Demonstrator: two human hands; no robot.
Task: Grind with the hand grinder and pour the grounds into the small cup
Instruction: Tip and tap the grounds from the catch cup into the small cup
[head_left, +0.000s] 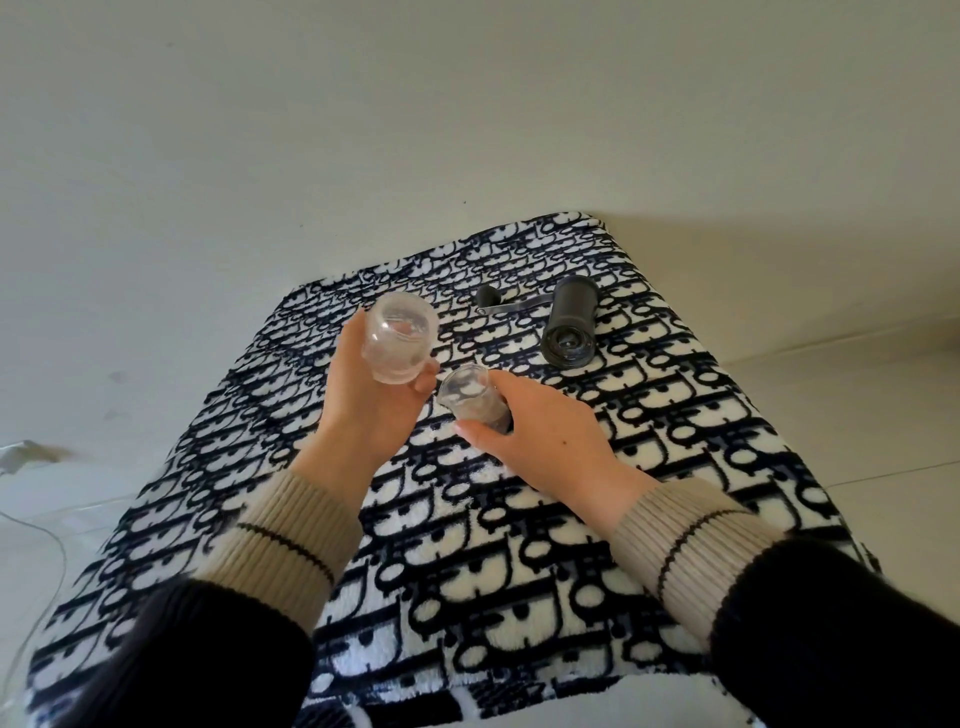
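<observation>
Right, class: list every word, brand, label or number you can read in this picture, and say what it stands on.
None can be read.
Patterned cloth: a repeated dark letter-like motif, too stylised to read as a word.
Grinder body, clear jar and small cup: no label or print shows.

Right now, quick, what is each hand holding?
Left hand: grips the clear grounds jar, tipped sideways.
Right hand: holds the small cup, tilted toward the jar.
</observation>
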